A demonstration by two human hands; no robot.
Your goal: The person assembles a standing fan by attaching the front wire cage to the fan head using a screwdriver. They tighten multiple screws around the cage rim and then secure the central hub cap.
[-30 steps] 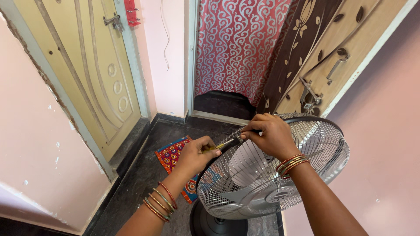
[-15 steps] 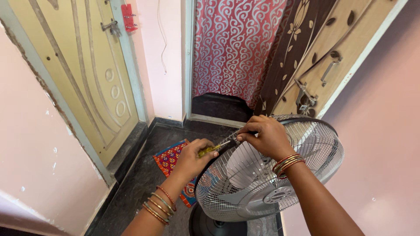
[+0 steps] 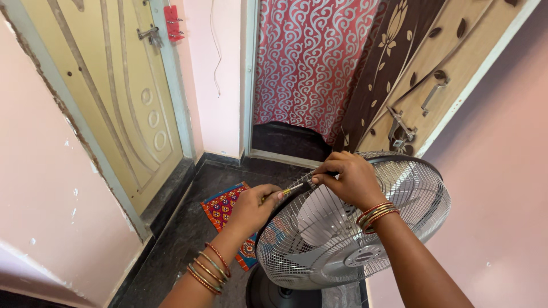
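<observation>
A small yellow-handled screwdriver lies gripped in the curled fingers of the left hand, its tip meeting the fan grille rim. Just beyond that tip, the right hand pinches the rim with closed fingers.

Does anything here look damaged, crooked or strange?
Yes. The wall on the left is chipped along its edge by the door, with plaster missing. The fan is tipped back, its grille facing up, while the left hand holds a screwdriver to its rim and the right hand grips it.
</observation>
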